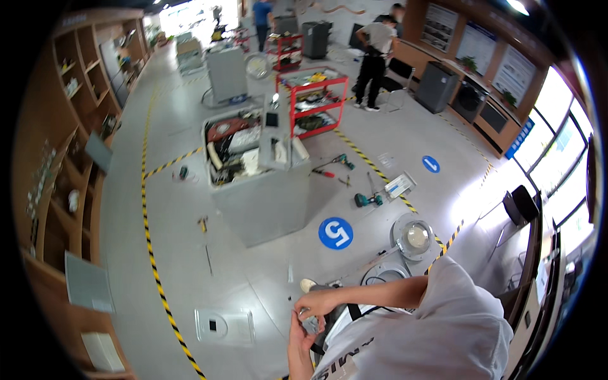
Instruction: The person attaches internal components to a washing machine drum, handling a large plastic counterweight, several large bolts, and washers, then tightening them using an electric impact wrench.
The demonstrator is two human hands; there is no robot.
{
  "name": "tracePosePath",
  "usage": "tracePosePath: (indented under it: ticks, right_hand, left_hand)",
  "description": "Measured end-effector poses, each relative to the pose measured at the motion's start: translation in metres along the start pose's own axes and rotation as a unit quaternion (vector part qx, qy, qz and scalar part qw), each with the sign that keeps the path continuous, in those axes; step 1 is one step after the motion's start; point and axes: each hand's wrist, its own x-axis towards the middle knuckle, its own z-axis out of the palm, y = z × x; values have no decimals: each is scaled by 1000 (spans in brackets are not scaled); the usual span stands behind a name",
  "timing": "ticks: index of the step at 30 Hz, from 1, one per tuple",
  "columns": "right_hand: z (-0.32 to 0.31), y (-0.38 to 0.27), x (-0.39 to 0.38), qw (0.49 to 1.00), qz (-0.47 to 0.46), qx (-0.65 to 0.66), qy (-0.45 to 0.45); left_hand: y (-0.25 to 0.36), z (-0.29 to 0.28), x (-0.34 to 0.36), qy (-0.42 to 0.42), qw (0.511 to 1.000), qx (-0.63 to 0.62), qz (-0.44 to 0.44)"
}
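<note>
- right hand (318, 302) pinching a small grey piece (310, 325) from above;
- left hand (299, 333) cupped around its lower side;
- pale panel (230, 327) on the floor (266, 259), to their left

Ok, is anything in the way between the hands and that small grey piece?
Nothing visible is: the left hand and right hand are already on the grey piece, partly covering it.

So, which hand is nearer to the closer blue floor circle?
Right. The right hand is below the blue circle in the picture; the left hand is lower and farther away.
</note>
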Motion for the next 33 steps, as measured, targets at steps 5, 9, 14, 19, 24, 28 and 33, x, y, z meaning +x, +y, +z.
tracePosePath:
  ticks: [5, 9, 14, 19, 24, 28, 33]
  right_hand:
    - [-10, 44, 6, 990, -89, -66, 90]
    - [-38, 57, -4, 999, -22, 5, 37]
    - [-79, 79, -26, 971, -26, 224, 82]
    - [-133, 108, -32, 948, -36, 263, 176]
    - [-206, 130, -42, 914, -29, 308, 262]
    - [-245, 147, -62, 870, -30, 345, 352]
    - [-281, 138, -91, 820, 31, 402, 406]
  left_hand:
    - [22, -10, 37, -120, 991, 37, -39]
    - [34, -20, 78, -71, 986, 143, -44]
    - [66, -3, 125, -149, 968, 143, -141]
    - [120, 25, 137, -29, 960, 188, -207]
    - [154, 97, 184, -36, 943, 268, -194]
    - [169, 197, 242, -114, 924, 293, -219]
    - [173, 232, 307, -207, 882, 306, -293]
